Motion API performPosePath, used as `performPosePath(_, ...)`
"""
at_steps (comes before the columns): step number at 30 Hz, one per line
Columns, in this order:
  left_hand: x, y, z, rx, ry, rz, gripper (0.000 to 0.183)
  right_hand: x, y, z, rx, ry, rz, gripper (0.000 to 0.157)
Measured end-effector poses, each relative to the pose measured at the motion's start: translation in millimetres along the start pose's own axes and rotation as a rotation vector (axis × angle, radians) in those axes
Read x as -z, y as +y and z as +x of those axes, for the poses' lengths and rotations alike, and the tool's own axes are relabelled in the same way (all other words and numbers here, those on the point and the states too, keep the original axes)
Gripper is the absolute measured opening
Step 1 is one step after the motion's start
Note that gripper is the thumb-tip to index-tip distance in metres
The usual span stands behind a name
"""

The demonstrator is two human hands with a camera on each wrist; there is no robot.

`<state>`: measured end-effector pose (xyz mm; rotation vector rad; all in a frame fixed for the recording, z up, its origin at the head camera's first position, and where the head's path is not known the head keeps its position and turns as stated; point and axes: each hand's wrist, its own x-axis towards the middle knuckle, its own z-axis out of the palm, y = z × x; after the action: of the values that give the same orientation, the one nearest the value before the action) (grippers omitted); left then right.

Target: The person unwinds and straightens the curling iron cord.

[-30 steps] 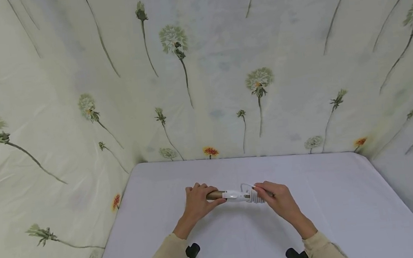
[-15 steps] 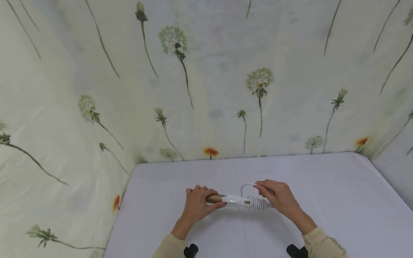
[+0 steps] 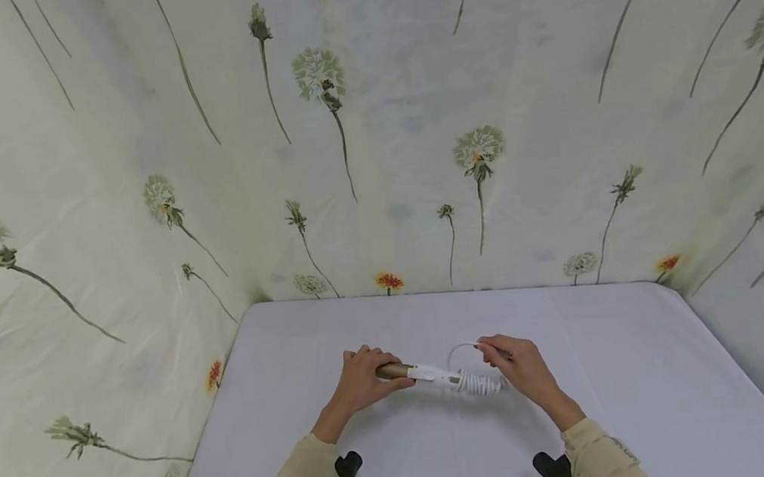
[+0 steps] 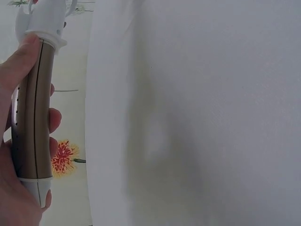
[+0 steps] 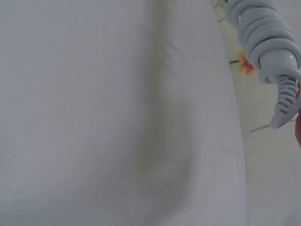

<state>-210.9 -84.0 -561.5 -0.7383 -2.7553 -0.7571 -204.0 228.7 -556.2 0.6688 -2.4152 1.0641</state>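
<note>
Pinching the cord (image 3: 478, 382), the right hand (image 3: 521, 360) could let its coils loosen through slack; the left hand (image 3: 360, 379) grips the tool (image 3: 426, 372).

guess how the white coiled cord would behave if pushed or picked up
The white coiled cord is probably flexible but springy, since its free stretch makes a rounded arc to the right hand. Pushed, its turns might slide or loosen, being wound in loops around the long brown-and-white appliance.
</note>
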Motion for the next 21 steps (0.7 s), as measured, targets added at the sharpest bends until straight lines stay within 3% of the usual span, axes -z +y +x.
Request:
performPosePath(10,3.4,-1.6,-0.2,0.013,-0.069,-0.036,0.040,-7.1,4.9,-8.9,-0.092,-0.027,-0.005,0.011)
performPosePath(21,3.6,-2.7,-2.0,0.017,-0.089,-0.067,0.040,-10.5,7.9,-12.1,-0.126,-0.033,-0.025,0.010)
